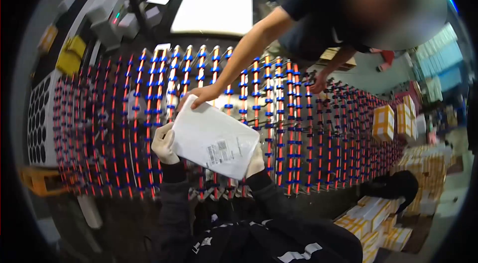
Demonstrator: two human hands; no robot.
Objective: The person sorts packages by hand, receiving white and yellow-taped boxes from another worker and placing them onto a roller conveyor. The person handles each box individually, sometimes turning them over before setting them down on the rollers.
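The white-gloved left hand (166, 144) and white-gloved right hand (256, 162) grip opposite ends of a flat, white, plastic-looking parcel (201, 133) above the conveyor of red rods and blue wheels (310, 136). A co-worker's bare hand (203, 95) holds its far corner; uneven pulling or release could drop it onto the conveyor. Its contents are hidden, like those of the white, yellow-taped cartons (383, 122) toward the conveyor's right end.

Pkg (211, 131) is wht w/ blk print (217, 153), rods (290, 79) orange-red w/ blue wheels (294, 142), boxes (383, 123) wht w/ orange stripes.
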